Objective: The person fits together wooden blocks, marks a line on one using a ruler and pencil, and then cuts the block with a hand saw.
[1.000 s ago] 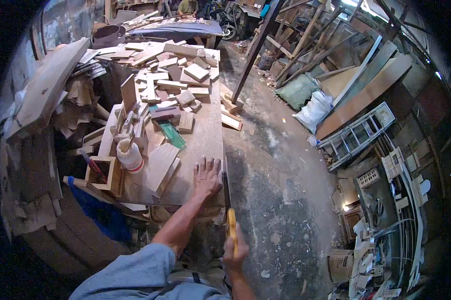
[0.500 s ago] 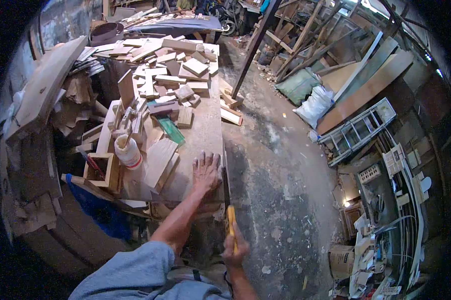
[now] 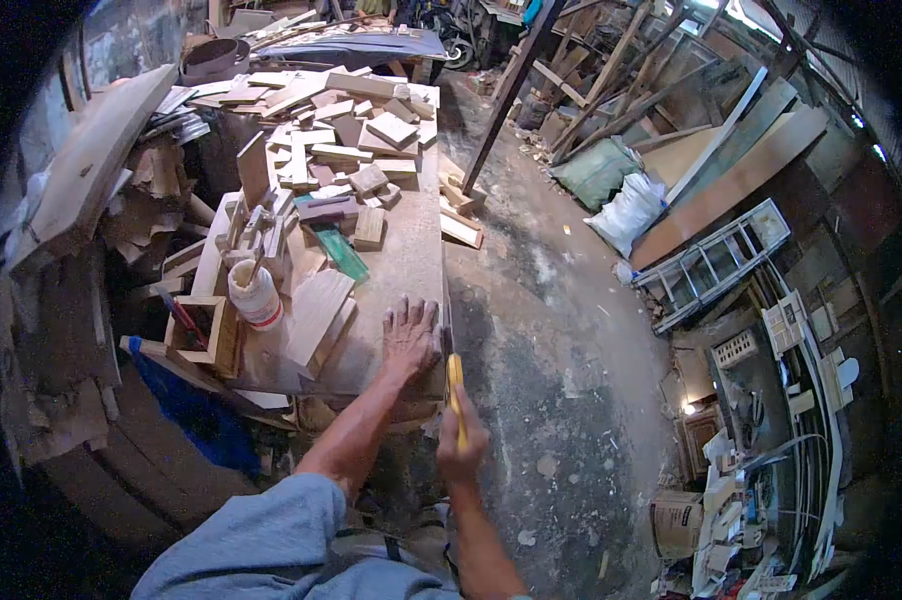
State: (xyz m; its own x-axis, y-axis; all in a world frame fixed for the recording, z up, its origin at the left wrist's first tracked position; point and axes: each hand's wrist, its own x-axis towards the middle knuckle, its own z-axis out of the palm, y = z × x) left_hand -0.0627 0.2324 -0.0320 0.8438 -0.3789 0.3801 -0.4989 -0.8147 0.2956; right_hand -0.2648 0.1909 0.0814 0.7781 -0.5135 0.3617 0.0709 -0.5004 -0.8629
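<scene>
My left hand (image 3: 411, 338) lies flat with fingers spread on the wooden tabletop (image 3: 407, 240), close to its right edge. My right hand (image 3: 462, 440) is wrapped round the yellow handle of a handsaw (image 3: 455, 372). The saw's dark narrow blade runs along the table's right edge, beside my left hand; most of it is hard to make out. Left of my left hand are pale flat boards (image 3: 318, 315), one overlapping another. Beyond them lie a green strip (image 3: 342, 254) and a small wood block (image 3: 369, 229).
A white glue-smeared jar (image 3: 255, 298) and an open wooden box (image 3: 203, 338) holding a red tool stand at the left. Scrap wood (image 3: 331, 155) is heaped across the table's far half. A dark post (image 3: 511, 100), white sack (image 3: 628, 212) and ladder (image 3: 716, 262) are to the right.
My right hand and the yellow saw handle have moved forward, away from my body, along the table edge. My left hand stays pressed on the tabletop.
</scene>
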